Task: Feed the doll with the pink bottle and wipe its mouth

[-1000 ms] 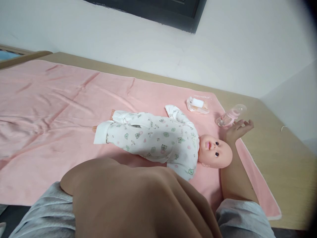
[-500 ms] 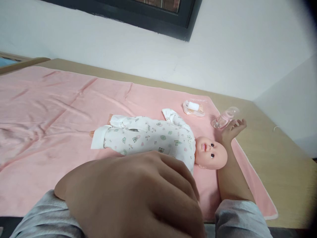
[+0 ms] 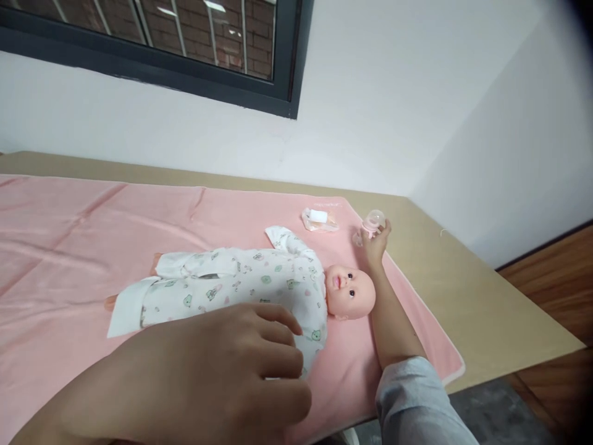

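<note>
On its back lies a baby doll [image 3: 350,293], its head at the right, dressed in a white printed sleepsuit [image 3: 241,278]. My right hand [image 3: 377,247] reaches past the doll's head with its fingers bent around a clear and pink baby bottle [image 3: 373,220]. The hand hides part of the bottle. Close to the camera, my left hand [image 3: 222,371] hangs before the doll's body. Its fingers are loosely curled with gaps between them, and nothing shows in them; the palm is hidden.
A pink blanket [image 3: 60,247] with creases covers much of the wooden table [image 3: 458,309]. Behind the doll lies a small clear plastic packet with a white piece [image 3: 319,216]. A white wall [image 3: 361,123] and a dark-framed window [image 3: 185,68] stand at the back.
My right hand has gone from spread fingers beside the bottle to fingers bent around it. My left hand's fingers are more apart. The camera view has shifted up and right.
</note>
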Demonstrator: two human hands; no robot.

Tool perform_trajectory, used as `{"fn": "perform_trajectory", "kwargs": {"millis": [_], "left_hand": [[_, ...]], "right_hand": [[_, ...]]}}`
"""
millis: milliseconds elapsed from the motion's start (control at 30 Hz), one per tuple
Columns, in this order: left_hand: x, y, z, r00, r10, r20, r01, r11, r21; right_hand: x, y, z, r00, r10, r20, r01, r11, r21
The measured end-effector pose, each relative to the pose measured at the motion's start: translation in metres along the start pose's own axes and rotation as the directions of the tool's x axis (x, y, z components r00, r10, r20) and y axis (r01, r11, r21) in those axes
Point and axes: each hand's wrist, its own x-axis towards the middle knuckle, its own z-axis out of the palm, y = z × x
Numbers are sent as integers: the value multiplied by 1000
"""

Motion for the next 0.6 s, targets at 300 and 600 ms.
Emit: {"fn": "perform_trajectory", "kwargs": {"millis": [300,600], "left_hand": [[1,-37,-21,992,-121,22,122,988,-91],[7,-60,-11,779,-507,-368,525,849,-56]], "right_hand": [[9,-45,-6,996,-13,-87,26,988,154],[-7,-172,-34,965,-263,22,229,877,423]]}}
